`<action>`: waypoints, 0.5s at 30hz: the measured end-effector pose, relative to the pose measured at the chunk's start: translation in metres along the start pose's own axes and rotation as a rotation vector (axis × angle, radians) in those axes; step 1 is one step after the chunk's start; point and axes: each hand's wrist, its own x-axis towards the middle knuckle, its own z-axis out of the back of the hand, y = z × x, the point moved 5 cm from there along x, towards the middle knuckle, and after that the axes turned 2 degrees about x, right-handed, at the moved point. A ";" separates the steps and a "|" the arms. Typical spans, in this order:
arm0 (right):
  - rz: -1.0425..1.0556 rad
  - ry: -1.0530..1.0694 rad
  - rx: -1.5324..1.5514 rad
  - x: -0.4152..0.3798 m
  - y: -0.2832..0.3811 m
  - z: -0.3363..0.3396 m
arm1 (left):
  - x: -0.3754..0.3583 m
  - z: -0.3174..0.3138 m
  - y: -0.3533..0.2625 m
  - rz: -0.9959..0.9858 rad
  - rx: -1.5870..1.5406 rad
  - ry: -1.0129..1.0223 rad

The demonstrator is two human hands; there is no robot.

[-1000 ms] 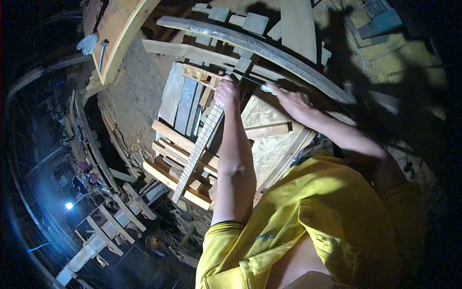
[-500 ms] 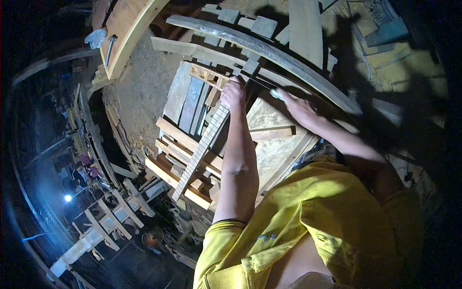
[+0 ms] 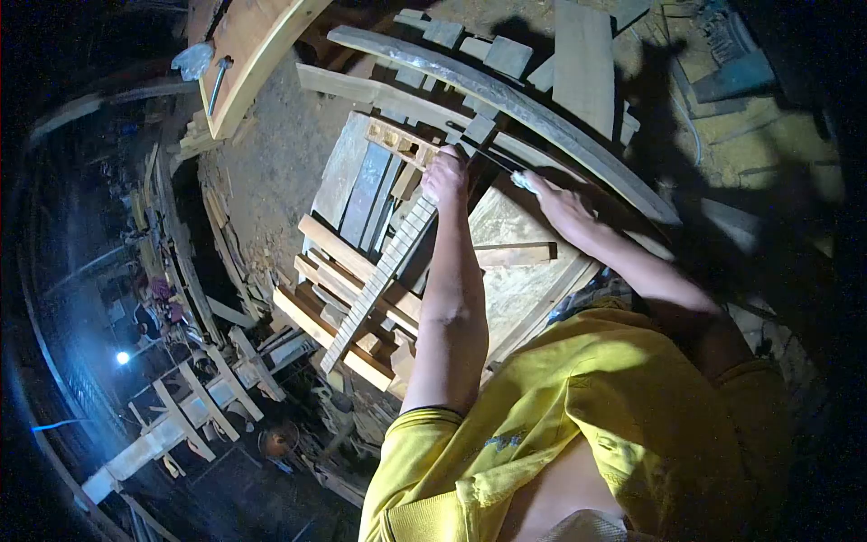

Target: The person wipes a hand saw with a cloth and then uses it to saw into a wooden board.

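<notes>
My left hand [image 3: 445, 174] is closed on the upper end of a long, narrow wooden strip [image 3: 384, 278] marked with evenly spaced dark cross lines. Beside its fingers is a wooden piece with square holes [image 3: 390, 135]. To the right, my right hand [image 3: 567, 210] is wrapped round the pale handle [image 3: 522, 181] of a thin, dark, rod-like tool [image 3: 495, 158]. The tool's far end reaches close to my left hand; whether it touches the wood I cannot make out.
Several wooden bars [image 3: 336, 247] lie under the strip. A short wood block [image 3: 515, 255] rests on a pale board [image 3: 497, 221] near my body. Beyond my hands runs a long curved plank [image 3: 506, 90]. A large wooden panel with a bolt [image 3: 218, 86] stands upper left.
The view has shifted a little, so most things sit slightly further right. Both hands keep their grips, and more of the thin tool shows between them.
</notes>
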 end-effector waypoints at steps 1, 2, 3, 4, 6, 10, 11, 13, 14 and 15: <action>0.078 -0.031 0.038 -0.008 0.001 0.004 | -0.001 -0.001 0.001 0.023 -0.012 0.026; 0.140 -0.071 -0.002 0.007 -0.010 -0.004 | -0.001 -0.003 0.004 0.040 -0.005 0.028; 0.141 -0.070 -0.003 0.020 -0.003 -0.003 | 0.002 -0.006 0.005 0.054 -0.001 0.026; 0.062 -0.049 -0.007 0.035 0.011 -0.005 | 0.001 -0.004 0.003 0.053 -0.003 0.022; -0.131 -0.072 0.103 0.026 0.053 -0.004 | -0.002 0.003 0.000 0.021 -0.026 0.039; 0.140 -0.131 -0.135 0.071 0.027 -0.018 | 0.004 -0.011 0.002 -0.004 -0.010 0.040; 0.135 -0.110 -0.184 0.062 0.017 -0.014 | 0.006 -0.014 0.004 0.016 -0.022 0.037; 0.131 -0.081 -0.234 0.047 -0.008 -0.015 | 0.005 -0.010 0.007 0.044 -0.031 0.036; 0.204 -0.185 -0.319 0.038 -0.020 -0.014 | 0.003 -0.005 0.004 0.036 -0.032 0.043; 0.277 -0.291 -0.404 0.029 -0.018 -0.010 | 0.001 -0.003 0.003 0.026 -0.034 0.051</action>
